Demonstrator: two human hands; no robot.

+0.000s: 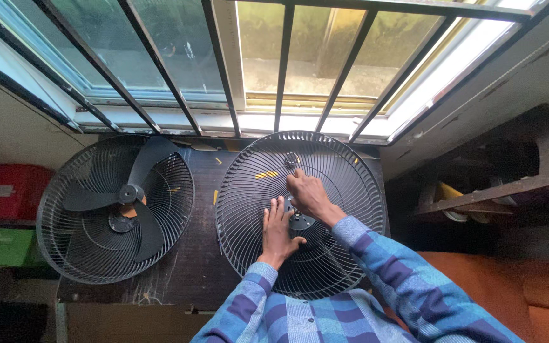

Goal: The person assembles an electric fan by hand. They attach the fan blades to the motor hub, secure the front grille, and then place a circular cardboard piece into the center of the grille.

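At frame centre, the left hand [279, 230] lies spread flat on the wire fan guard [249, 190]; the right hand [308, 194] seems to pinch something small at its hub.

black wire fan guard [249, 209], flat (tabletop)

The left hand [279, 230] lay flat on a round wire guard [300, 213], fingers spread beside its hub [300, 222]. The right hand [307, 194] pressed on the wires just above the hub. Left of it, on the dark table [192, 267], another guard [115, 209] held a three-blade fan [128, 197]. Barred windows [274, 57] stood behind.
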